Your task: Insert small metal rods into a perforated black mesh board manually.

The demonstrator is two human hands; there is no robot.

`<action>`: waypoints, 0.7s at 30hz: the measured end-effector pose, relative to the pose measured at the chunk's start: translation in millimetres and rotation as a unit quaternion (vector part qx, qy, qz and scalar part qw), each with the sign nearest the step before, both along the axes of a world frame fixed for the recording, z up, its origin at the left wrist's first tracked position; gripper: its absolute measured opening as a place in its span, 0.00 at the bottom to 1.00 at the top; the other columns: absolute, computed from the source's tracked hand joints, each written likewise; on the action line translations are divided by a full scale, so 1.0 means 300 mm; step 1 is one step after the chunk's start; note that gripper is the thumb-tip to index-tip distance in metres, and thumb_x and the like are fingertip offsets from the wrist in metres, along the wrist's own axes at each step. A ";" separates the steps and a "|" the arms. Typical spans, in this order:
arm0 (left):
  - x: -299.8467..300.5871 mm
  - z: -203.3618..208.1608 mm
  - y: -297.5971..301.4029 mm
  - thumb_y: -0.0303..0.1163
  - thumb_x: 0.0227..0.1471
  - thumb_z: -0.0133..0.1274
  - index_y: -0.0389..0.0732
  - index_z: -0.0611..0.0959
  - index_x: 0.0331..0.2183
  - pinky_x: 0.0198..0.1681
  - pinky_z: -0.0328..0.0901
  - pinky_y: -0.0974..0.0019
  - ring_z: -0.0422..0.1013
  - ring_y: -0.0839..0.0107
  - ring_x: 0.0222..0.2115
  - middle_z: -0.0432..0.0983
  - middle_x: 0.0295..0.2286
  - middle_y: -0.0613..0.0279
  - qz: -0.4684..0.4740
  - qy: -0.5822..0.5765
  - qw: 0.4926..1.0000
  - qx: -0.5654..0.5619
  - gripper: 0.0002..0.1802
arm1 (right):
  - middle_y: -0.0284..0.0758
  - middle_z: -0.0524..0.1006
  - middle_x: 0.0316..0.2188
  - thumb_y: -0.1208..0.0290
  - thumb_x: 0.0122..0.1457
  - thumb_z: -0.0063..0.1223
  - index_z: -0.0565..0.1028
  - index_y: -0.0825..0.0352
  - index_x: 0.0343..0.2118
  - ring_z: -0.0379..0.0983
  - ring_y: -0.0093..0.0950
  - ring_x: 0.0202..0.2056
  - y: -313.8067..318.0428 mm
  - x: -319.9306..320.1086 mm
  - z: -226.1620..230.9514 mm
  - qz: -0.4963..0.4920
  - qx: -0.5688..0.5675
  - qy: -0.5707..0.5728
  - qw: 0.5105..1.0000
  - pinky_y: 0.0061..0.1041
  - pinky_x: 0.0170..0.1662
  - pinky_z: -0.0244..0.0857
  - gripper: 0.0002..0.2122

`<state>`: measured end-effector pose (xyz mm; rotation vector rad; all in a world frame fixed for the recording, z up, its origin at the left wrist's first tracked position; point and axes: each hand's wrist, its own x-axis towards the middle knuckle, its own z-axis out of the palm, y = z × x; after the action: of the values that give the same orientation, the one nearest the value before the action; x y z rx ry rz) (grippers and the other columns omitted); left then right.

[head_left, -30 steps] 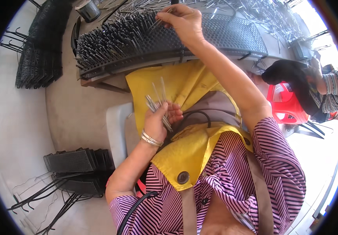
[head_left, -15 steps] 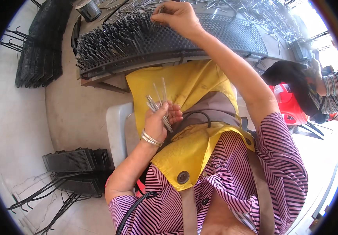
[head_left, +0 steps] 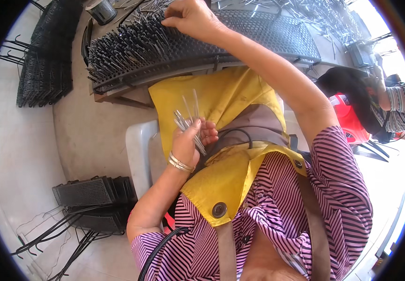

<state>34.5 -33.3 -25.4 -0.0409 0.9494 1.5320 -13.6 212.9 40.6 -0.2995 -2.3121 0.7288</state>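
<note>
Resting in front of my yellow apron (head_left: 221,182), my left hand (head_left: 188,138) is closed round a loose bundle of thin metal rods (head_left: 182,121), which fan out past the thumb. My right hand (head_left: 191,21) reaches over a long black perforated rack (head_left: 254,35), thumb and fingers pinched together. Whatever it pinches is too small or hidden to make out. Its fingertips are at the edge of a dense stand of upright thin rods (head_left: 127,49), which fills the rack's left part.
Loose rods (head_left: 319,18) lie scattered on the table behind the rack. A metal can (head_left: 101,11) stands at the far left. Stacked black racks (head_left: 90,192) with hooks sit on the floor at lower left. At right, another person's striped sleeve (head_left: 399,105) shows near a red chair (head_left: 350,122).
My right hand has moved left and slightly farther away along the rack. The left hand with its rods stays almost in place.
</note>
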 end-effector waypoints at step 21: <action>-0.007 -0.007 0.009 0.31 0.52 0.43 0.35 0.71 0.33 0.31 0.69 0.62 0.71 0.65 0.28 0.71 0.27 0.54 -0.018 -0.016 1.000 -0.003 0.09 | 0.41 0.73 0.20 0.73 0.38 0.46 0.73 0.65 0.19 0.71 0.41 0.26 -0.013 -0.038 0.030 -0.076 0.174 -0.142 0.972 0.37 0.27 0.64 0.04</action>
<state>32.5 -30.4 -27.5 -0.0519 0.9239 1.4914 -25.1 208.9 49.5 -0.4365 -2.5957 0.2054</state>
